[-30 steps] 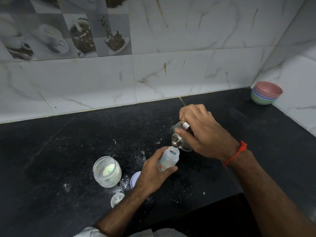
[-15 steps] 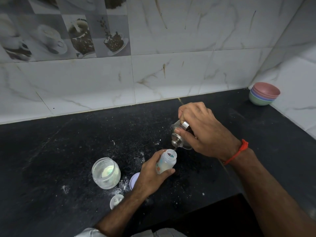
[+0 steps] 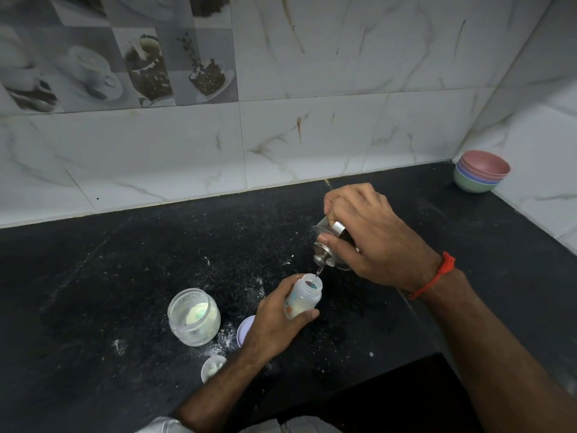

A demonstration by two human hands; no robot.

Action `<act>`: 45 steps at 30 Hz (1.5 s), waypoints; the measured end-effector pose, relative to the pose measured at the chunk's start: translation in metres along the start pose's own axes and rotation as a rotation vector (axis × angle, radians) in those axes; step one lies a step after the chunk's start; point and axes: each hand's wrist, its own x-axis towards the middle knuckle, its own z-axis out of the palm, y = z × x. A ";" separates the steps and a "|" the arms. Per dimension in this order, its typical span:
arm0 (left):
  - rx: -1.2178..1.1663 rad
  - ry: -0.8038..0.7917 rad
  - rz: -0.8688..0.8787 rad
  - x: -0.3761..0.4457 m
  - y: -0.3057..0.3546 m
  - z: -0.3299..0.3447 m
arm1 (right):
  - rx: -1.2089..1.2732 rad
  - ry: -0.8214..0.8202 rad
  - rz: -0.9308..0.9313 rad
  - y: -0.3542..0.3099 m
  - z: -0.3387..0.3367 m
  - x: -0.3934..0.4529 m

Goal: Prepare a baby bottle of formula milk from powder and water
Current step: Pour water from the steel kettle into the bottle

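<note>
The person stands at a black counter (image 3: 93, 276) and pours from a small steel pot (image 3: 327, 248) into a baby bottle (image 3: 304, 296). The right hand (image 3: 374, 242) is closed around the pot and tilts it, with the thumb pressed on its lid; a thin stream of water (image 3: 318, 271) falls from the rim into the open neck of the bottle. The left hand (image 3: 274, 320) grips the bottle with the fingers wrapped around its body, and holds it a little tilted, just under the pot and in front of the person. The neck is narrow and the stream enters near its edge — if the pot tips more, or the bottle moves, I think the water will run over the fingers and onto the counter. The lid could also slip if the thumb relaxes. White powder (image 3: 224, 335) is already spilled on the counter around the open glass jar (image 3: 193, 317), so wet spots there would make paste. A round lid (image 3: 245, 329) and a small white cap (image 3: 213, 367) lie just beside the left wrist, and an elbow move could push them. To the left the counter is free — to the right also, until the stacked bowls (image 3: 480, 171) in the corner. The front edge is near the forearms.
</note>
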 end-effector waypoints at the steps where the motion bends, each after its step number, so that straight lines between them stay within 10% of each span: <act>1: -0.001 -0.002 -0.001 0.000 0.000 0.000 | 0.002 0.001 -0.001 0.000 0.000 0.000; 45: 0.001 0.010 0.020 0.001 -0.006 0.004 | -0.037 0.036 -0.142 -0.008 -0.015 0.003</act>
